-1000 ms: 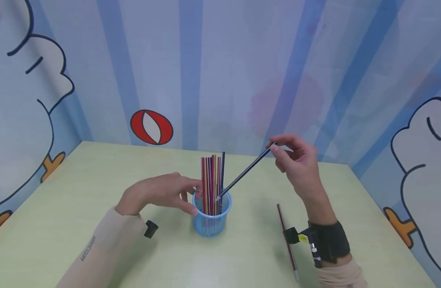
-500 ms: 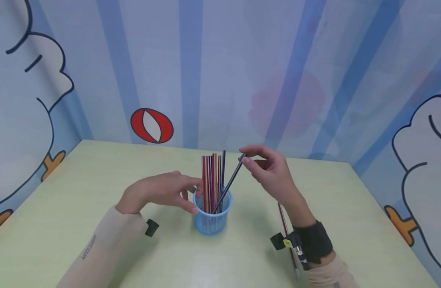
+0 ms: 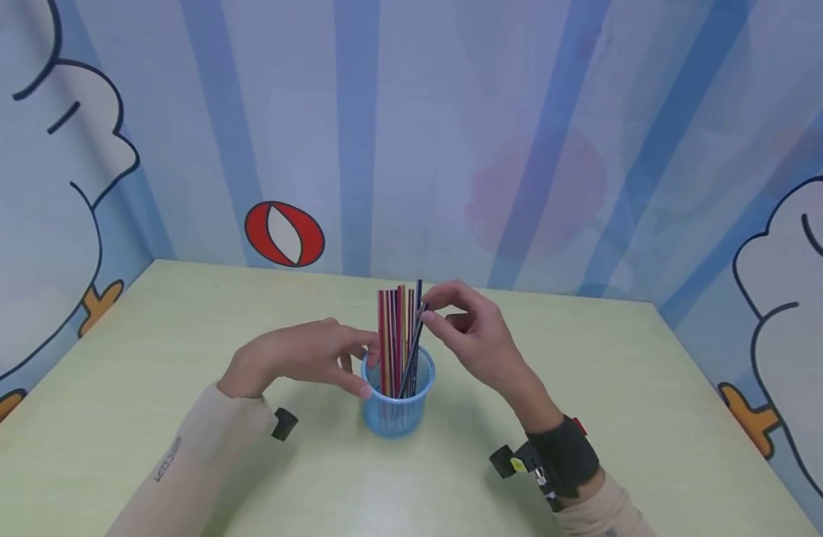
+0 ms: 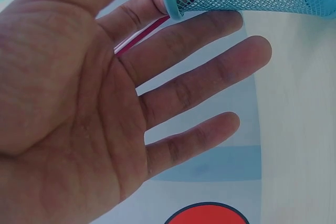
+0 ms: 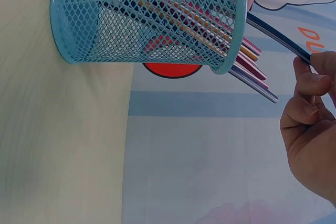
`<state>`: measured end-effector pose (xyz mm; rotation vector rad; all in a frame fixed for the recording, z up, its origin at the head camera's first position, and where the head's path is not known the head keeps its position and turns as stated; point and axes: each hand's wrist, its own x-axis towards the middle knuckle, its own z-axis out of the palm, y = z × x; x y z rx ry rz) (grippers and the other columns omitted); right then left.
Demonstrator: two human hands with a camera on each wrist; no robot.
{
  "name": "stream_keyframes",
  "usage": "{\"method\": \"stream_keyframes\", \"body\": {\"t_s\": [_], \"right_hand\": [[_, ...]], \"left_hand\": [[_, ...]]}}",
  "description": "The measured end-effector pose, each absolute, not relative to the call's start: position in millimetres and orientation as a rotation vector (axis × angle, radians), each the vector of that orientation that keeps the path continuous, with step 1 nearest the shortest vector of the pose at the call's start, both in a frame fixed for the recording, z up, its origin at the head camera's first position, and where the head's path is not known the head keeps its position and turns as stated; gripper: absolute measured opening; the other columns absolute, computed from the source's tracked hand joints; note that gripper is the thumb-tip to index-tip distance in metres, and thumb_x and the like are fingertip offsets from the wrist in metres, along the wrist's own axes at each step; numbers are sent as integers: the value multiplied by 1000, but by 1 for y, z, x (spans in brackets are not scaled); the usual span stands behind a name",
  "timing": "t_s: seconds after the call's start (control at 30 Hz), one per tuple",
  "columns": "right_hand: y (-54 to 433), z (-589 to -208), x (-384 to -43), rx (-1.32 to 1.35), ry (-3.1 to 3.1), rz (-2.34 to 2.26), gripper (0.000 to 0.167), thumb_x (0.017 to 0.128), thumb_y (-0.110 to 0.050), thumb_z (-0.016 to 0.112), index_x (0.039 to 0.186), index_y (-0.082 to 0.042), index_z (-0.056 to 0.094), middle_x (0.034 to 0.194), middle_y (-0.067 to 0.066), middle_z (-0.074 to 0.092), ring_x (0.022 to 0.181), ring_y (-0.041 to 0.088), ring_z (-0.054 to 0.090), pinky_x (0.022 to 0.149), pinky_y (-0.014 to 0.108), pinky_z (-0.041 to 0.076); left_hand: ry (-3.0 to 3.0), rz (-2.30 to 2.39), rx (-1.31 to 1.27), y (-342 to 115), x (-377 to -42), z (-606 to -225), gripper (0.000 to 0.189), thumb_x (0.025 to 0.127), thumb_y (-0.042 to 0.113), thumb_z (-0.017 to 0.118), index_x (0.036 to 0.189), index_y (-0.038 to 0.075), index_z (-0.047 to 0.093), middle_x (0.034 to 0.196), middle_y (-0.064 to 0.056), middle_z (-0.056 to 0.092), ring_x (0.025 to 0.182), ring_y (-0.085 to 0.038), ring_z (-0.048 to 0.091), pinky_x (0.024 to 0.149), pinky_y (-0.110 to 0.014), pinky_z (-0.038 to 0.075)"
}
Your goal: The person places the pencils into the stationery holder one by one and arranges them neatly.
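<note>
A blue mesh cup (image 3: 392, 419) stands on the table, holding several striped pencils (image 3: 392, 335). My left hand (image 3: 304, 354) rests at its left rim, thumb in front and index fingertip farther back. In the left wrist view, the fingers are nearly straight and spread, the middle fingertip along the mesh wall. My right hand (image 3: 474, 339) pinches the upper end of a dark pencil (image 5: 278, 38) between thumb and fingertips. That pencil leans slightly right, its lower part inside the cup beside the others.
The pale table (image 3: 304, 477) extends around the cup to a blue striped backdrop (image 3: 438, 149) with a printed red oval (image 3: 253, 233). Both wrists carry small black cameras; the right one has a black strap (image 3: 562, 459).
My right hand has moved left and down, lowering the dark pencil into the cup and tilting it nearly upright. My right forearm now hides another pencil on the table. The left hand stays put.
</note>
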<state>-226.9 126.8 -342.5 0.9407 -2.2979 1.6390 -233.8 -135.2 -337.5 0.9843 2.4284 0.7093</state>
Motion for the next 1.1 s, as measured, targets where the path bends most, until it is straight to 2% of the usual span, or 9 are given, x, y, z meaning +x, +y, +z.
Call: {"method": "stream_keyframes", "body": {"t_s": [0.13, 0.27, 0.33, 0.43, 0.53, 0.67, 0.93, 1.1], "right_hand": [[127, -344, -225, 968, -2386, 1639, 32, 99, -9, 62, 130, -14, 59, 109, 9, 65, 64, 20, 59, 59, 27, 46], [127, -345, -225, 1031, -2548, 1523, 52, 100, -13, 61, 148, -28, 47, 103, 5, 62, 49, 15, 45, 53, 28, 41], [127, -346, -226, 1059, -2612, 1417, 60, 100, -13, 61, 153, -33, 40, 96, 4, 58, 49, 13, 38, 52, 27, 40], [125, -349, -227, 1089, -2664, 1280, 69, 99, -10, 62, 156, -35, 33, 87, 4, 51, 54, 12, 38, 53, 26, 39], [124, -350, -227, 1100, -2677, 1206, 71, 98, -7, 61, 157, -33, 31, 83, 4, 46, 57, 12, 39, 55, 27, 39], [124, -350, -228, 1110, -2679, 1198, 72, 98, -5, 61, 157, -32, 30, 83, 4, 49, 55, 12, 40, 54, 28, 41], [135, -345, -232, 1044, -2727, 1260, 67, 100, -11, 60, 156, -36, 32, 97, 3, 57, 46, 11, 38, 50, 29, 41], [144, -338, -234, 985, -2762, 1288, 61, 102, -18, 59, 154, -38, 34, 103, 3, 59, 47, 12, 39, 54, 31, 42]], "left_hand": [[2427, 706, 979, -134, -234, -337, 30, 88, 36, 77, 107, 23, 58, 121, -2, 68, 98, -16, 68, 84, -35, 52], [2431, 700, 978, -133, -234, -336, 30, 88, 36, 77, 107, 22, 59, 122, -1, 68, 98, -17, 68, 84, -36, 52], [2435, 696, 977, -133, -233, -336, 30, 88, 36, 78, 107, 22, 58, 122, -1, 68, 98, -16, 68, 84, -35, 52], [2437, 695, 973, -132, -233, -336, 31, 88, 36, 78, 107, 22, 58, 122, -2, 68, 97, -16, 67, 83, -34, 52], [2438, 695, 972, -132, -233, -336, 31, 88, 36, 78, 108, 22, 59, 122, -2, 68, 96, -15, 67, 83, -34, 52], [2443, 693, 972, -132, -233, -336, 31, 87, 36, 78, 106, 22, 58, 122, -1, 68, 96, -15, 67, 82, -33, 52], [2444, 691, 955, -133, -232, -335, 30, 87, 36, 79, 105, 23, 59, 118, 4, 68, 96, -15, 67, 82, -33, 52], [2448, 684, 942, -133, -233, -336, 30, 87, 36, 79, 105, 23, 58, 117, 5, 68, 97, -15, 67, 82, -33, 51]]}}
